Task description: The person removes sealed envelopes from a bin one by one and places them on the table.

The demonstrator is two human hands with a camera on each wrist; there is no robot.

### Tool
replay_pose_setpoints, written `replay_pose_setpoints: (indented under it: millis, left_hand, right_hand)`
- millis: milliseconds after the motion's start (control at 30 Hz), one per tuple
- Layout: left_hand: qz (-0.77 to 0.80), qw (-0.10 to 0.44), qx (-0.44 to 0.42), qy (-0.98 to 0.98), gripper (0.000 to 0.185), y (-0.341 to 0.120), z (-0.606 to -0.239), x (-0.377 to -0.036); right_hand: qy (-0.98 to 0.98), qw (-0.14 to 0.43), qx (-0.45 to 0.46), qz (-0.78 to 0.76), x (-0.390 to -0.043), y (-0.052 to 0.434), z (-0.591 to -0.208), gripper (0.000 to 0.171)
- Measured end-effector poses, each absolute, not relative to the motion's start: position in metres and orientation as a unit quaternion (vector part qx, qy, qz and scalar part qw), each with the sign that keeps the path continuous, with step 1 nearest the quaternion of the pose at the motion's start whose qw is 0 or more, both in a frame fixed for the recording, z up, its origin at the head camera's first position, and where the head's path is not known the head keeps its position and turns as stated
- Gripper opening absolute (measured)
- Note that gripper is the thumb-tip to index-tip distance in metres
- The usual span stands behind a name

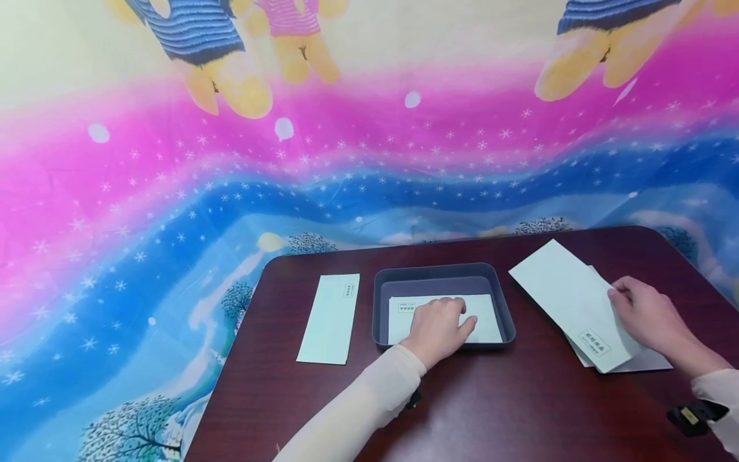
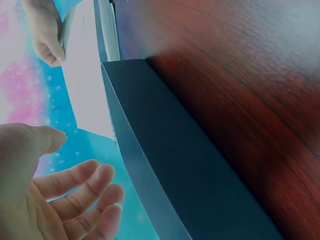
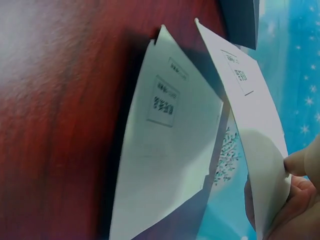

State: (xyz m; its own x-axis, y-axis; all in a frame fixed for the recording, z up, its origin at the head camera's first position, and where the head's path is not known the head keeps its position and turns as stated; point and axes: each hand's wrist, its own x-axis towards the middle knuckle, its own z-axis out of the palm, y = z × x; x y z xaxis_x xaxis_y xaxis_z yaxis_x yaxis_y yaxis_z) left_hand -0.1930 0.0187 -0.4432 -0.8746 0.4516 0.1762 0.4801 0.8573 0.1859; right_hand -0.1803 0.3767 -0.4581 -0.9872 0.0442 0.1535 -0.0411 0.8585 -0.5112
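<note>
Envelope in right hand slants lengthwise, printed end near-right.

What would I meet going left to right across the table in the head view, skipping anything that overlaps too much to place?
Left envelope, tray, held envelope, right hand.
</note>
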Motion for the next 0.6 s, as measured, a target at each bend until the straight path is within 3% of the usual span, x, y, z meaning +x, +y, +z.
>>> replay_pose_setpoints:
  millis: [600]
  left_hand:
    - [-0.100, 0.064, -0.258, -0.959, 0.025, 0.028, -0.451, -0.190]
  right_hand:
    - [-0.957, 0.088, -0.067, 0.267, -0.171, 0.401, -0.475, 0.031]
